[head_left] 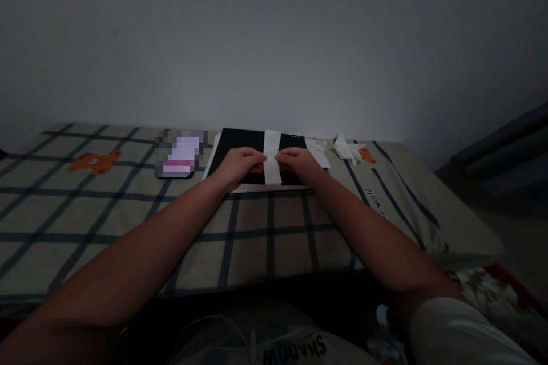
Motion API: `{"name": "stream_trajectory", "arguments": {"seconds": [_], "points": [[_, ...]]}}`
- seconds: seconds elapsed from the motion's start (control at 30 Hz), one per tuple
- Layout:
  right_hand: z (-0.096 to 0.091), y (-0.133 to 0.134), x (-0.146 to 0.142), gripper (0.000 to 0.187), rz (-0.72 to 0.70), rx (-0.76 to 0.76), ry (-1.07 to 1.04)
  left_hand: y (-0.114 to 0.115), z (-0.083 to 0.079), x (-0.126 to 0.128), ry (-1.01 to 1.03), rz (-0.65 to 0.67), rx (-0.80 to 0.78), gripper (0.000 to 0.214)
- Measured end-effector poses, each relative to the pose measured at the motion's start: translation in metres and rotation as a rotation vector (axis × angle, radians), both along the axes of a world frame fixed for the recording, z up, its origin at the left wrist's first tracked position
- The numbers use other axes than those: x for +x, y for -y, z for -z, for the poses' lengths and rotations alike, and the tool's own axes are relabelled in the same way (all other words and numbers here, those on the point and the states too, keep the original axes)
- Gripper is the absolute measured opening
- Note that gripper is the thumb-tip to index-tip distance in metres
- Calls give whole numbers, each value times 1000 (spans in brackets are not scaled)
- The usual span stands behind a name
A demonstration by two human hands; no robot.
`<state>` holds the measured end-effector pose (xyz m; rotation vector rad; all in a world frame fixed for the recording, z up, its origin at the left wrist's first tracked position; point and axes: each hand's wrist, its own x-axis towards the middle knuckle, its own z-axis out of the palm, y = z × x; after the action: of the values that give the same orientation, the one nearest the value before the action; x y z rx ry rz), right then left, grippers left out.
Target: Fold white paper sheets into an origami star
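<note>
A white paper strip (272, 141) lies upright across a black-covered book or folder (242, 138), in the middle of the table's far side. My left hand (245, 164) is closed in a pinch at the strip's left edge. From the other side, my right hand (298, 161) pinches the strip's right edge, its fingers curled. Both hands rest low over the black cover. Pale sheets or pages show under the cover at its left and front edges.
A phone (182, 154) with a blurred screen lies to the left. Folded white paper scraps (346, 149) and a white sheet (320, 157) lie right of the book. A checked cloth (205, 219) covers the table against the wall. A clear bottle (385, 336) stands below, at lower right.
</note>
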<state>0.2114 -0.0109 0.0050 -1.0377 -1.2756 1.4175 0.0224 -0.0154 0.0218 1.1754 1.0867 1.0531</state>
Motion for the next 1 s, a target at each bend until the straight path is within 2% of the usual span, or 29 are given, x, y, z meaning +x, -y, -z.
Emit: {"name": "stream_trajectory", "arguments": {"seconds": [0.23, 0.7, 0.87, 1.0], "points": [[-2, 1, 0, 13, -13, -21, 25, -1, 0, 1, 59, -11, -1, 7], [-2, 1, -1, 18, -17, -45, 8, 3, -5, 1, 12, -40, 6, 5], [-2, 1, -1, 22, -1, -6, -27, 3, -3, 2, 9, -10, 2, 6], [-1, 0, 0, 19, -11, 21, 12, 2, -1, 2, 18, -12, -7, 5]]}}
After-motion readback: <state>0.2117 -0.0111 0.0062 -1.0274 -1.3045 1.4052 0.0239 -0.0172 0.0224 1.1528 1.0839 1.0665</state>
